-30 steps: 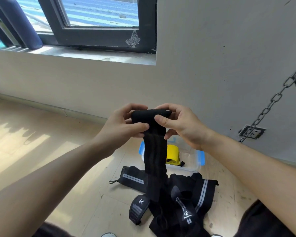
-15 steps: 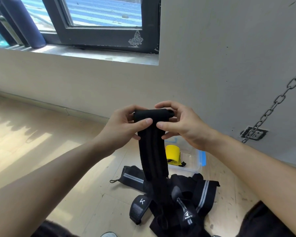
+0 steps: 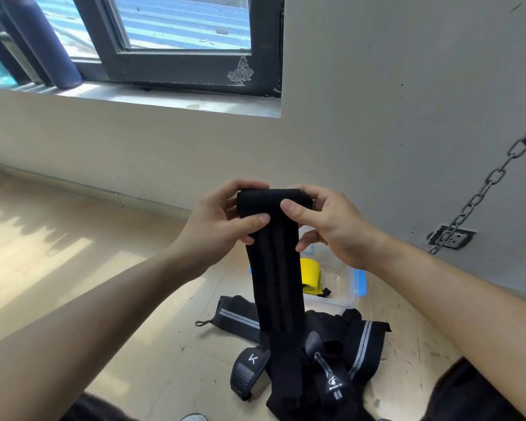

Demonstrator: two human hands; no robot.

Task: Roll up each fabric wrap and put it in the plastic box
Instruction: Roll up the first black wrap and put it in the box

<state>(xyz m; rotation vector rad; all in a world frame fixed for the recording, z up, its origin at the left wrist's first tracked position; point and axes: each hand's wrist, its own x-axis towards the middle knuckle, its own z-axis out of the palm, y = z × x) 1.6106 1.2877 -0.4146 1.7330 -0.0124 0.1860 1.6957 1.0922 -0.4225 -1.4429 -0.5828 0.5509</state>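
Pale wooden floor (image 3: 73,268) runs up to a plain wall under a dark-framed window (image 3: 189,68), and both hands are raised in front of that wall, holding a black fabric wrap (image 3: 275,278) between them. The left hand (image 3: 216,226) grips the rolled top of the wrap at its left end, thumb pressed across the front just under the roll and fingers curled over the top edge. The right hand (image 3: 331,229) grips the right end the same way, thumb on the front of the roll and fingers curled behind it. Only the top of the wrap is rolled (a short, thick roll); the rest hangs straight down from the hands, and its lower end reaches a pile of black wraps (image 3: 359,338) on the floor. Behind the hanging strip, below the right hand, stands the plastic box (image 3: 351,294) with blue clips, and a yellow rolled wrap (image 3: 308,273) lies inside it.
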